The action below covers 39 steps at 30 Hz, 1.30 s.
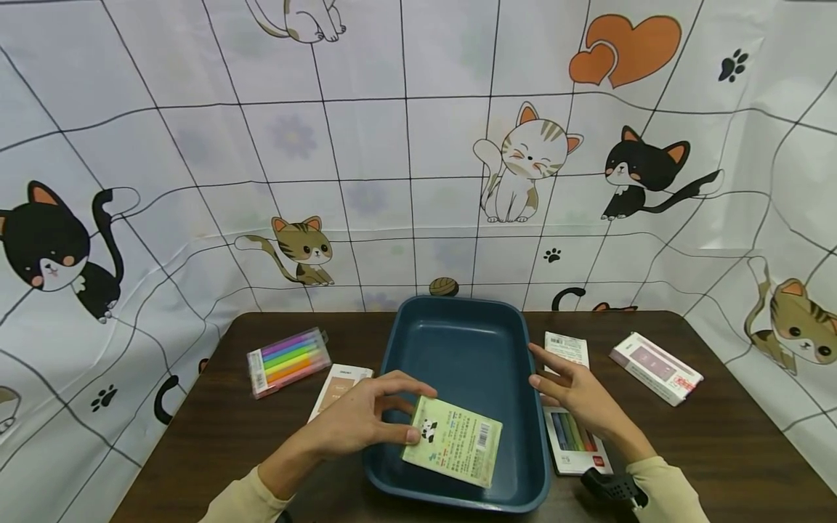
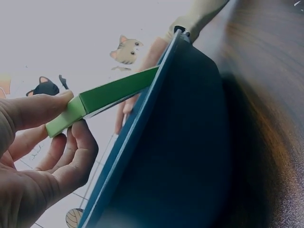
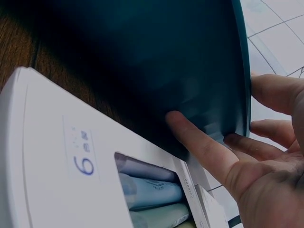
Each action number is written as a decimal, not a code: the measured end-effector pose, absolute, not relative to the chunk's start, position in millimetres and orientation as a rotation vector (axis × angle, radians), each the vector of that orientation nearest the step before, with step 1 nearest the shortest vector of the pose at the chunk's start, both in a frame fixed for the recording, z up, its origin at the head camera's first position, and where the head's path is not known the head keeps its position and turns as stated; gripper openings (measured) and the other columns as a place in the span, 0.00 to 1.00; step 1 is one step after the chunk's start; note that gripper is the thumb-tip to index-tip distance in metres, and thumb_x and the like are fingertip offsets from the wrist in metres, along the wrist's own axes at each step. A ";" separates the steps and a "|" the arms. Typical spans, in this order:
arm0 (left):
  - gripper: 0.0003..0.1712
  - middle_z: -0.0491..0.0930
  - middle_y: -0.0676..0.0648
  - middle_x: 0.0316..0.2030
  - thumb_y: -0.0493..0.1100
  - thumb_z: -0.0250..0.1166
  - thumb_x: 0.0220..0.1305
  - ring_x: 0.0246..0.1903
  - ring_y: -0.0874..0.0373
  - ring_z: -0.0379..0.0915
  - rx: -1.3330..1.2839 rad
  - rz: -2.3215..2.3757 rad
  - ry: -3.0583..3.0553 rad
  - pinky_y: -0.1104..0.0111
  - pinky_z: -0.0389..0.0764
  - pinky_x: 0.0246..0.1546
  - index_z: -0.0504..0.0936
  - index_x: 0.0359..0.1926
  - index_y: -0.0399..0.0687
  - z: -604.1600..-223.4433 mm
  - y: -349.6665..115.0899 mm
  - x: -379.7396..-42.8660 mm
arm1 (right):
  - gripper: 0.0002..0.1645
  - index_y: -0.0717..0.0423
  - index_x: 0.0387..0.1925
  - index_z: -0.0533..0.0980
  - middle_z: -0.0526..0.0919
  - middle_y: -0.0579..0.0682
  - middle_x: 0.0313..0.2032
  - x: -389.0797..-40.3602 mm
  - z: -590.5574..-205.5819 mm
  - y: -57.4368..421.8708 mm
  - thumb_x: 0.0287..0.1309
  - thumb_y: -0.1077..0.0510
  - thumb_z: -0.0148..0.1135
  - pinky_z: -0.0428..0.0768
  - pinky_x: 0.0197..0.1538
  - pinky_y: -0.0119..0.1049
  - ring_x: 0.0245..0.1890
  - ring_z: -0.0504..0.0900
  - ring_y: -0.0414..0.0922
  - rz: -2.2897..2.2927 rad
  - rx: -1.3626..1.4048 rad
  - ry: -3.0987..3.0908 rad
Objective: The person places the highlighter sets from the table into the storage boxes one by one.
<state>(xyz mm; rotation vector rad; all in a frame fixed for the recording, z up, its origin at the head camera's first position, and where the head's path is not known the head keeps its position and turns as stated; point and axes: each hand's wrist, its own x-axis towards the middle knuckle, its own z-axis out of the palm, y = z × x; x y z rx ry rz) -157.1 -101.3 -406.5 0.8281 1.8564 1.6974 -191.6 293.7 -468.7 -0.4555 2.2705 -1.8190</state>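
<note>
My left hand (image 1: 369, 414) pinches the left end of a flat light-green box (image 1: 458, 442) between thumb and fingers. The box, printed with a panda picture, a barcode and text, is over the near part of a dark blue tray (image 1: 458, 319). In the left wrist view the green box (image 2: 118, 90) appears edge-on, its far end hidden behind the tray's rim. At the tray's right side, my right hand (image 1: 575, 392) touches the rim with extended fingers. The right wrist view has one digit against the tray's outer wall (image 3: 156, 61) and other fingertips at the rim.
Right of the tray lie a white pack of coloured pens (image 1: 575, 443), marked 6, and a white box (image 1: 567, 347) partly under my right hand. Farther right is another white box (image 1: 657, 368). On the left are rainbow markers (image 1: 290, 361) and a white-and-brown box (image 1: 338, 388).
</note>
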 end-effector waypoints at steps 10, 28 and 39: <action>0.23 0.70 0.50 0.66 0.40 0.71 0.67 0.68 0.52 0.64 0.880 1.673 1.982 0.51 0.68 0.65 0.81 0.62 0.53 -406.4 -100.8 -157.1 | 0.42 0.53 0.80 0.55 0.52 0.61 0.77 -192.0 -468.8 293.9 0.73 0.53 0.62 0.80 0.55 0.48 0.66 0.70 0.64 -1.819 -0.467 2.272; 0.28 0.63 0.56 0.73 0.42 0.65 0.73 0.74 0.58 0.53 1.007 1.636 2.081 0.59 0.54 0.72 0.73 0.71 0.61 -400.1 -106.7 -157.1 | 0.41 0.52 0.80 0.56 0.53 0.62 0.77 -191.6 -469.0 293.2 0.73 0.53 0.62 0.81 0.54 0.48 0.66 0.70 0.65 -1.822 -0.463 2.271; 0.35 0.60 0.54 0.75 0.44 0.64 0.74 0.73 0.54 0.56 0.960 1.647 2.101 0.57 0.57 0.72 0.64 0.77 0.63 -394.2 -114.5 -156.2 | 0.41 0.52 0.80 0.56 0.52 0.61 0.77 -191.4 -468.7 293.1 0.73 0.54 0.62 0.81 0.54 0.47 0.65 0.70 0.64 -1.824 -0.468 2.268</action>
